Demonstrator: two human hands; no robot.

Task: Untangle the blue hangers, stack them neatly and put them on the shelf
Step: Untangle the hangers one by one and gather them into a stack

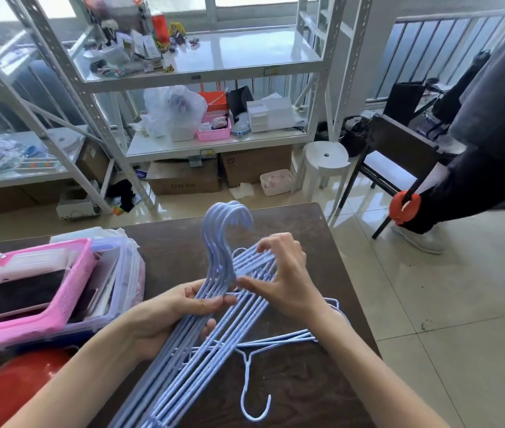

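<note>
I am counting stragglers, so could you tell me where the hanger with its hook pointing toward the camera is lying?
The loose hanger lies on the dark table, low and centre in the head view, between the forearms, right of the bundle.

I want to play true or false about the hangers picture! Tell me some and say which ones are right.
1. Both hands hold the bunch of blue hangers. True: the left hand and the right hand grip it.
2. One hanger lies on the table with its hook towards the person. True.
3. The basket beside the hangers is green. False: it is pink.
4. The hangers are already on the shelf. False: they are still over the table.
</note>
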